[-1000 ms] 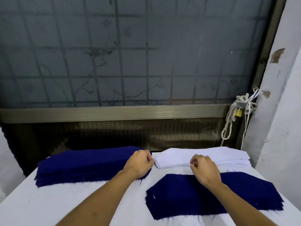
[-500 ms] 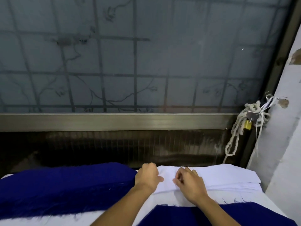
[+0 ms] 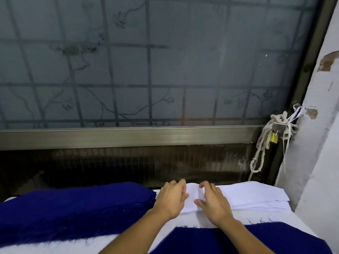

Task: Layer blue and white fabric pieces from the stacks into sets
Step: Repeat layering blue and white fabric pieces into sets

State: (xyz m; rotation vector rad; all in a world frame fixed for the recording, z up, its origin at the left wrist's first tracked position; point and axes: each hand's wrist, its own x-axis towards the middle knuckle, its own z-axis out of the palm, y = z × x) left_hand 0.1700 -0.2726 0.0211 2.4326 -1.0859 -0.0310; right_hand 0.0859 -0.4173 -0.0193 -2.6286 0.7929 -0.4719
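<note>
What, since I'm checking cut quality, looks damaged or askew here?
The blue stack has frayed, hairy threads along its near edge. The white stack is not squared: its sheets fan out at the right end. Chipped plaster shows at far right.

no readable text, labels, brands or numbers anywhere, padlock (image 3: 273, 138) too small to show markings

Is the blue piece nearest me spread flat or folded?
Spread flat: the blue piece lies smooth, no fold showing; its near edge is cropped.
</note>
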